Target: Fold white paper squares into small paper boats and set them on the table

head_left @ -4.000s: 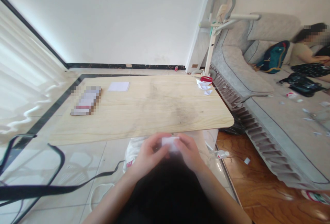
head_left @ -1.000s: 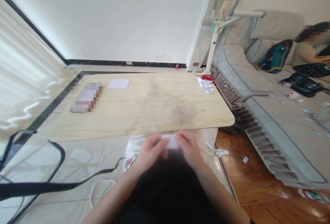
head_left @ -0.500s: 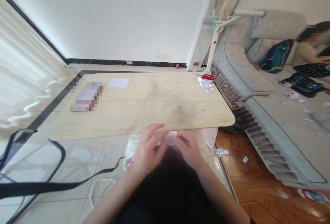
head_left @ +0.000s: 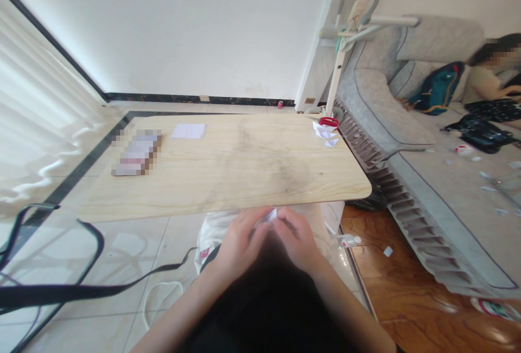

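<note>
My left hand and my right hand meet just below the near edge of the wooden table. Both are closed on a small folded piece of white paper, pinching it between the fingertips. Only a sliver of the paper shows between the fingers. Dark hair or clothing covers my wrists from below.
On the table lie a white sheet, a blurred packet, red scissors and folded white paper pieces. A grey sofa with a seated person stands to the right. A white plastic bag and black straps lie on the floor.
Half a second ago my left fingers were spread over the paper at the table edge; now they are closed round it, and the paper is folded narrower than a second ago.
</note>
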### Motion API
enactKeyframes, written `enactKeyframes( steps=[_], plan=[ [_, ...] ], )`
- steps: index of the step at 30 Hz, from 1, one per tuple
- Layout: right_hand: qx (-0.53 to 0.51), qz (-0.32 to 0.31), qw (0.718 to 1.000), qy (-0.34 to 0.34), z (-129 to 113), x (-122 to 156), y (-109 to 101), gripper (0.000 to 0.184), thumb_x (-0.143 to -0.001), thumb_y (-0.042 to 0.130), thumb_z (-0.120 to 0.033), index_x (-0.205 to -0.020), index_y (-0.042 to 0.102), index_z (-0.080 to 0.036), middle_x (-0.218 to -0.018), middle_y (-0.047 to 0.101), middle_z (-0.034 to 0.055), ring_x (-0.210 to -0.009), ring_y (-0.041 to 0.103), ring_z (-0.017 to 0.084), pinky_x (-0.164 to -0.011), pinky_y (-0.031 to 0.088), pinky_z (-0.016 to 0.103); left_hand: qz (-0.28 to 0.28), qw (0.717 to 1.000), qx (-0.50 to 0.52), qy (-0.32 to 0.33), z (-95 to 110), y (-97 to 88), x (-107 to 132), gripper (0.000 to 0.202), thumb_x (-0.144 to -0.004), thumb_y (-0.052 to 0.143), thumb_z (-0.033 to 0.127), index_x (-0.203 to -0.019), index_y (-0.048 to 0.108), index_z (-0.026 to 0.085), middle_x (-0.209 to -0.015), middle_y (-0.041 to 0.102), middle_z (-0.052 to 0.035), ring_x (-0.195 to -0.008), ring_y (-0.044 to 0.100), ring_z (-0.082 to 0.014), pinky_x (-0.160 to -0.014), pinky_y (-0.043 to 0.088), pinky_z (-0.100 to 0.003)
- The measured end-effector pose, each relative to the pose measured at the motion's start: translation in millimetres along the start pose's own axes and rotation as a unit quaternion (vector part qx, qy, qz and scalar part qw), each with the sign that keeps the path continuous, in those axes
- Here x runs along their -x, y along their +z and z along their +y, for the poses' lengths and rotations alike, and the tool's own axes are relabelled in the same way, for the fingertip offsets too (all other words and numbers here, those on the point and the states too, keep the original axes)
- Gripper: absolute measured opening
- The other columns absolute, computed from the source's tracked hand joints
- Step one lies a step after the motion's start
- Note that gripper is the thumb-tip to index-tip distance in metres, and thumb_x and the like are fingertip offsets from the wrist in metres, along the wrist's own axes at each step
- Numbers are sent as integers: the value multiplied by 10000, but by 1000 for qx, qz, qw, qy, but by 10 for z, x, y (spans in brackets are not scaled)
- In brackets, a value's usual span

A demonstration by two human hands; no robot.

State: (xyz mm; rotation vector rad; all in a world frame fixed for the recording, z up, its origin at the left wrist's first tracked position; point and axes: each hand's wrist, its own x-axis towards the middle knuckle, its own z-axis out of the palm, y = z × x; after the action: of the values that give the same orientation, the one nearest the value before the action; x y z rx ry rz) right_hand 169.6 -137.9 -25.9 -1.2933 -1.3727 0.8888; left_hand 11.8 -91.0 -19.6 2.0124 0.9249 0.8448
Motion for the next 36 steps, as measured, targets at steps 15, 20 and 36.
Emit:
enactKeyframes(
  steps=[15,20,36],
  plan=[
    [19,74,997,-9,-86,-2,-68,73,-885,567,-228,-855,631,-206,-706,632,-1,-636,566,153,-584,436,262,-16,978,171,-122,37,-28,-47,281,-912,574,332,-1116,683,172,-982,769,-58,-888,714,-214,-815,558,-318],
    [42,93,995,-19,-82,-20,-17,90,-846,622,-199,-918,675,-212,-816,660,16,-705,593,156,-613,467,262,21,974,182,-135,28,13,-41,268,-871,633,347,-1062,665,163,-1010,742,-73,-938,695,-221,-811,553,-319],
    [54,141,988,-29,-53,-39,14,62,-819,685,-212,-841,742,-205,-679,573,-12,-610,527,132,-558,425,259,-21,952,265,-153,10,73,-21,184,-875,637,275,-1018,611,161,-773,703,-2,-685,687,-148,-659,552,-258]
  ],
)
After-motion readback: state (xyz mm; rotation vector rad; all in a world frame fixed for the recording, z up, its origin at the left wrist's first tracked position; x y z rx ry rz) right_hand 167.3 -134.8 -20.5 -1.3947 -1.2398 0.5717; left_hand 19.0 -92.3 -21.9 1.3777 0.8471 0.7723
